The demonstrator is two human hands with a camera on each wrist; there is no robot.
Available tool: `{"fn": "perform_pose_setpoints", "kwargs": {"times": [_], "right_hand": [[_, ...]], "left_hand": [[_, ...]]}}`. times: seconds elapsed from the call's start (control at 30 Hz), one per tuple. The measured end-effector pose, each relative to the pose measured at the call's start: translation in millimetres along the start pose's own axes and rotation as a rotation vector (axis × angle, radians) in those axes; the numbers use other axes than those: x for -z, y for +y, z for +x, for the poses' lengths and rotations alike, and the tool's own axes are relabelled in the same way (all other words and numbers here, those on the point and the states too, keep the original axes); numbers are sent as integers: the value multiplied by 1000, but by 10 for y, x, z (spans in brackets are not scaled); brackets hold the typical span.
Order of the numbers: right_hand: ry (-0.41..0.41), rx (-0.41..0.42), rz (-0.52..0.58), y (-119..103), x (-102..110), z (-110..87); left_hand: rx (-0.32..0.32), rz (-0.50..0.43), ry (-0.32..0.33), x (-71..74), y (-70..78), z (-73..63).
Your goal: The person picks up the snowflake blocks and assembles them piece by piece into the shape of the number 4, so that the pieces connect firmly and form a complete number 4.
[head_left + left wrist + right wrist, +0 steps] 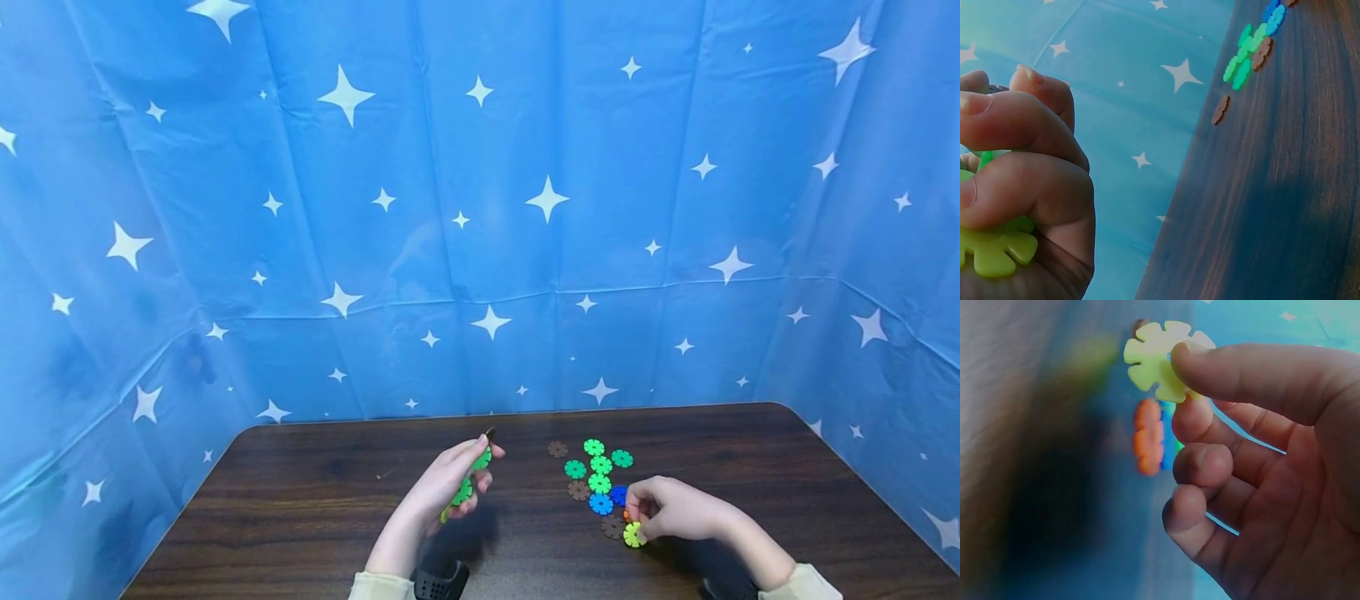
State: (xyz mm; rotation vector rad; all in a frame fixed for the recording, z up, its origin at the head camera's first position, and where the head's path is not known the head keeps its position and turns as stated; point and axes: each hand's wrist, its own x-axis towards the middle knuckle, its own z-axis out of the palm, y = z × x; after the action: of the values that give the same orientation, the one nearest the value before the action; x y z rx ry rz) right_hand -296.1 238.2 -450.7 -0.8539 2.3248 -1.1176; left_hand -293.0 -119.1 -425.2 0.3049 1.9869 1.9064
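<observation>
Thumb and forefinger of my right hand (678,510) pinch a yellow notched plastic disc (1150,359) by its edge, low over the table's right half. Just past the fingertips, an orange notched disc (1147,437) shows blurred in the right wrist view. My left hand (441,485) is raised over the middle of the table, its fingers curled round several notched discs. Among these are green discs (462,492) and a yellow-green disc (999,253) near the palm. A dark brown piece (491,433) sticks up at the thumb tip; the fingers partly hide the bunch.
Loose notched discs lie left of and beyond my right hand: light green discs (600,465) in a row, teal discs (622,459), blue discs (600,504) and brown discs (557,449). A blue star-patterned curtain (420,250) rises behind the dark wooden table (300,517).
</observation>
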Motion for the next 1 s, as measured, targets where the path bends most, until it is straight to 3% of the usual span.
{"fn": "perform_pose_setpoints", "kwargs": {"times": [0.23, 0.5, 0.73, 1.0], "right_hand": [[52, 54, 61, -226, 84, 282], [285, 121, 213, -514, 22, 781], [434, 98, 420, -737, -137, 1118], [534, 69, 572, -917, -245, 1262]], "left_hand": [[-2, -4, 3, 13, -16, 4], [-13, -7, -4, 0, -20, 20], [-3, 9, -1, 2, -8, 19], [0, -1, 1, 10, -5, 10]]}}
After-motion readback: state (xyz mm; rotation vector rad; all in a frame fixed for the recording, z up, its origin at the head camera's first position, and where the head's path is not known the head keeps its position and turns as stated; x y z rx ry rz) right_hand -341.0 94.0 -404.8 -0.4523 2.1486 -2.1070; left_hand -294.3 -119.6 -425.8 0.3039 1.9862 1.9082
